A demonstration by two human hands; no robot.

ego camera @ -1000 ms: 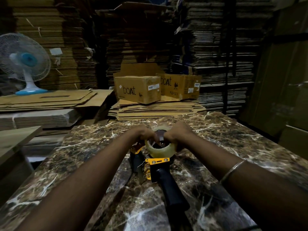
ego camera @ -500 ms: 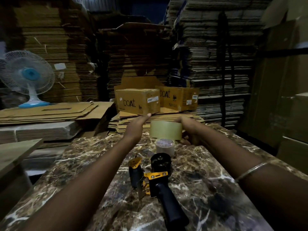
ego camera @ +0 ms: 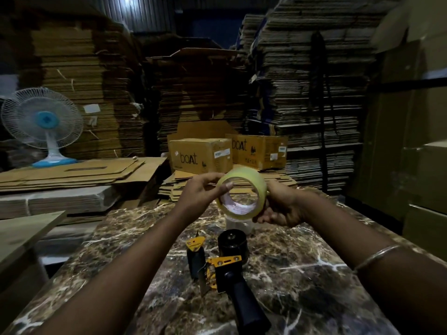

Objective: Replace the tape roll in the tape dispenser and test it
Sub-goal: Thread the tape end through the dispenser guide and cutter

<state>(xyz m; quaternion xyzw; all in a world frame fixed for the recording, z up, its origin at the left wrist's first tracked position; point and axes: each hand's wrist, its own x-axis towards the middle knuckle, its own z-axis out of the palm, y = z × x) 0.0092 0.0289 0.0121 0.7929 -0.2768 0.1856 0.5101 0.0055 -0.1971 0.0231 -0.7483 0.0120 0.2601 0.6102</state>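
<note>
I hold the tape roll (ego camera: 242, 193) in both hands, left hand (ego camera: 200, 192) pinching its rim, right hand (ego camera: 280, 205) cupping it, above the table's (ego camera: 302, 274) far edge. I'd find the loose end, then seat it squarely on the dispenser (ego camera: 229, 262) hub.

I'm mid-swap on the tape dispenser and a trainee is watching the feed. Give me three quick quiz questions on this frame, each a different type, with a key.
1. True or false: the tape roll is mounted on the tape dispenser.
2. Multiple choice: where does the dispenser lie? A) on the marble table B) on a boat-printed box C) beside the fan
3. Fill in: the roll is held by the left hand and the ____ hand.

Key:
1. False; it is held in the air above the table, and the dispenser's black hub is bare.
2. A
3. right
</note>
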